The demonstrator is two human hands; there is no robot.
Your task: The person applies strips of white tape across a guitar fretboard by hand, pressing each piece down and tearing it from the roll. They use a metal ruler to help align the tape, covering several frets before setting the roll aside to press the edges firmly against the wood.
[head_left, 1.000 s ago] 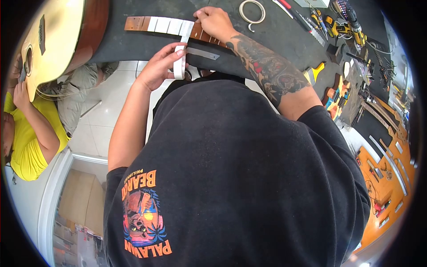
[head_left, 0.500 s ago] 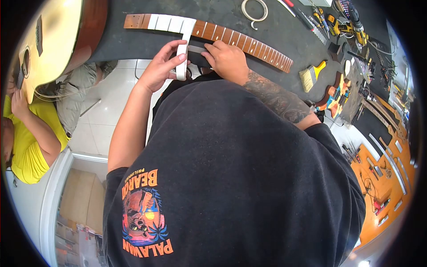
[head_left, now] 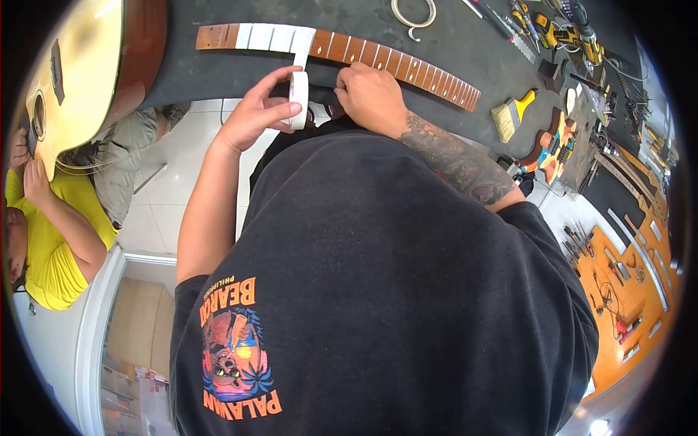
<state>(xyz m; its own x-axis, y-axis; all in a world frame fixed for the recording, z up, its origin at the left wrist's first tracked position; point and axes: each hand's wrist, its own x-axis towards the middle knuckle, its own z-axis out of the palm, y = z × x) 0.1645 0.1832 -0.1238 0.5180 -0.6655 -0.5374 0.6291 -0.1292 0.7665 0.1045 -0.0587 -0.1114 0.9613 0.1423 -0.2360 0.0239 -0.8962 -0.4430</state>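
A guitar neck [head_left: 398, 65] with a brown fretboard and pale inlays lies across the dark workbench. White tape strips [head_left: 276, 38] cover several of its frets toward the left end. One strip runs down from the fretboard to a roll of white masking tape [head_left: 299, 105]. My left hand [head_left: 258, 112] grips that roll between thumb and fingers, below the neck. Close to the neck's lower edge, my right hand [head_left: 372, 96] has its fingers curled in. What they hold, if anything, is hidden behind them.
At the left, a person in a yellow shirt [head_left: 58, 247] handles an acoustic guitar [head_left: 91, 65]. A brush [head_left: 512, 116], a ring of tape [head_left: 414, 16], a colourful guitar body [head_left: 556, 149] and a yellow drill [head_left: 582, 40] lie on the bench.
A flat grey strip seen at my right fingertips is out of sight now, and those fingers are more curled. The tape roll has turned slightly in my left hand.
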